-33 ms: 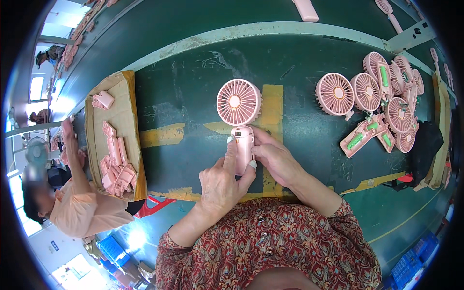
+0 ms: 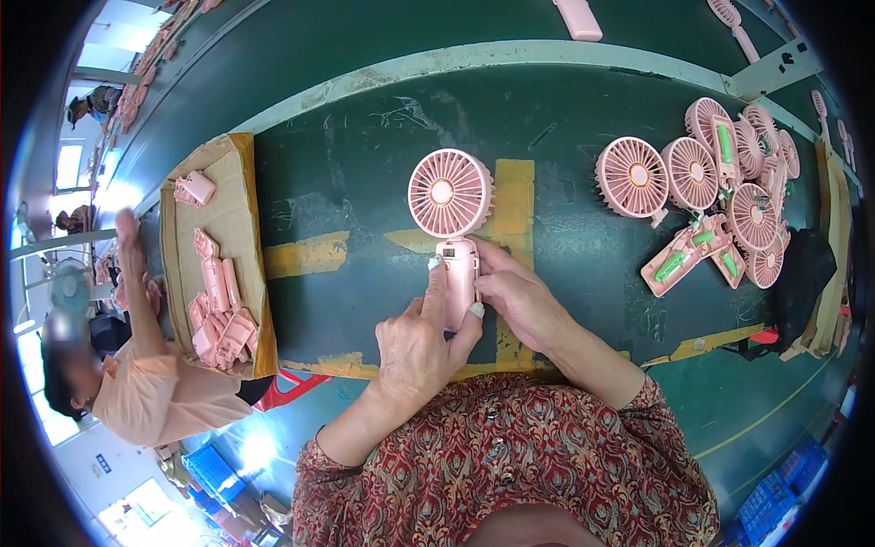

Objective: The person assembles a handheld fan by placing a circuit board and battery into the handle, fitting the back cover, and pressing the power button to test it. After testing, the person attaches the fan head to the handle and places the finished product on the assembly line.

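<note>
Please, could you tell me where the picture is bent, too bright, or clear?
Head view: the far table rail bows into an arc; head view: glare whitens the floor at lower left; head view: the pink fan, left hand and right hand near the middle look fairly sharp.

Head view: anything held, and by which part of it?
A pink fan, by its handle: the right hand grips its right edge; the left hand's index finger and thumb touch it.
</note>
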Available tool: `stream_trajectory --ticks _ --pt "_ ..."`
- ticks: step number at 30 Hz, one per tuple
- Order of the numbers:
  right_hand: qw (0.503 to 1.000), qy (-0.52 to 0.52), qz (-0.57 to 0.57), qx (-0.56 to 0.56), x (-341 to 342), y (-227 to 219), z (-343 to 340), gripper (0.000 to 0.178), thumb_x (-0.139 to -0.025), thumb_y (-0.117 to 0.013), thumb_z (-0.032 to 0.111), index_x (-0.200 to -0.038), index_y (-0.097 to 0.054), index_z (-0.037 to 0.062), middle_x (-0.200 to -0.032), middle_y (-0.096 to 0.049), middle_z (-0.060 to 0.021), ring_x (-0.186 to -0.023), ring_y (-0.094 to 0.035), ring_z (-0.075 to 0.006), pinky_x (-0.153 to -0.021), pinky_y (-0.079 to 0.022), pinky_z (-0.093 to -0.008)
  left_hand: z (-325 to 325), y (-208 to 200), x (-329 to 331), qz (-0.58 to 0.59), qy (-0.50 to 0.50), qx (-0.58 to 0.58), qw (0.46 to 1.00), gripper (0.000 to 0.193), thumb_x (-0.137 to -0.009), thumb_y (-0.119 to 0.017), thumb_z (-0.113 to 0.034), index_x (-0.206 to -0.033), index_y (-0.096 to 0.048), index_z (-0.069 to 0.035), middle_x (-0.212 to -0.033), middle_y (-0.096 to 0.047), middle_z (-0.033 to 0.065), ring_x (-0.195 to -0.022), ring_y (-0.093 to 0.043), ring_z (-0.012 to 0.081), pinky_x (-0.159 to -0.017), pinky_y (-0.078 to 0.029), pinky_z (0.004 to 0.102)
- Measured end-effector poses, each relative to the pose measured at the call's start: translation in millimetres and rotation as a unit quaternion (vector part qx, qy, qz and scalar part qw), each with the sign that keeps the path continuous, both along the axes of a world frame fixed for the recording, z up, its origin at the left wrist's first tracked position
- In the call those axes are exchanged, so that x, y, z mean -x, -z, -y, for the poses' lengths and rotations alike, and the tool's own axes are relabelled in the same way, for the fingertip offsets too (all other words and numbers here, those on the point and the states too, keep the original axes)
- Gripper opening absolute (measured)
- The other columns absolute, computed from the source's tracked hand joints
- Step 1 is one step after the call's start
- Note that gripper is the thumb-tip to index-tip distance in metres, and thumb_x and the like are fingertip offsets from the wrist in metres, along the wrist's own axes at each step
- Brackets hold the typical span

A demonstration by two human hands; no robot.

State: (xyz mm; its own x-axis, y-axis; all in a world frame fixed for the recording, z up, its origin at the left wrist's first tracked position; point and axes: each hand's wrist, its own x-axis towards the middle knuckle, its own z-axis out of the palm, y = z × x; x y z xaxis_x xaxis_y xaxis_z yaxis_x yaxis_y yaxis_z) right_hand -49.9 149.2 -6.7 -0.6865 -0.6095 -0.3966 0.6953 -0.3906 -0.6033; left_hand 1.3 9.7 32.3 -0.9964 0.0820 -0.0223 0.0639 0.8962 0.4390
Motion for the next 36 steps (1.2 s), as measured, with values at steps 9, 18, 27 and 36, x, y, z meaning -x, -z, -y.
stream_trajectory --ticks 9,18,27,36 --pt "0.999 -0.012 -0.038 -0.023 -1 -3 3 0.063 -0.079 -0.039 -0.001 -0.141 -0.026 -0.0009 -0.132 -0.041 -0.0115 -0.12 -0.042 -0.0187 -0.1 -0.035 -0.0324 6 5 -2 0.008 0.035 0.009 0.999 0.07 -0.077 -0.067 -0.029 -0.126 -0.039 0.013 -0.064 -0.061 0.0178 -0.046 -0.06 0.0296 -0.039 -0.046 0.0392" --pt "0.989 0.007 -0.11 -0.095 -8 -1 11 0.037 -0.095 -0.05 0.014 -0.128 -0.043 -0.0006 -0.115 -0.055 -0.0059 -0.104 -0.052 -0.0114 -0.091 -0.043 -0.0264 2 6 -6 0.014 0.037 0.019 0.999 0.065 -0.075 -0.07 -0.025 -0.12 -0.045 0.013 -0.066 -0.062 0.0186 -0.049 -0.062 0.0291 -0.043 -0.048 0.0374" --pt "0.995 0.089 -0.053 0.008 -7 3 10 0.033 -0.093 -0.051 0.013 -0.123 -0.046 -0.0003 -0.115 -0.056 -0.0093 -0.104 -0.054 -0.0153 -0.092 -0.044 -0.0304 25 19 10 0.207 -0.076 -0.405 0.887 0.046 -0.087 -0.06 -0.038 -0.1 -0.05 0.005 -0.079 -0.064 0.018 -0.076 -0.066 0.0269 -0.067 -0.051 0.0348" --pt "0.987 0.112 -0.095 0.062 -12 -16 7 0.043 -0.091 -0.055 0.011 -0.129 -0.038 0.0006 -0.124 -0.05 -0.0144 -0.116 -0.05 -0.0245 -0.1 -0.042 -0.0395 24 -6 13 0.123 0.05 -0.266 0.955 0.042 -0.089 -0.056 -0.034 -0.089 -0.05 0.007 -0.064 -0.06 0.0203 -0.061 -0.064 0.0341 -0.056 -0.051 0.0396"
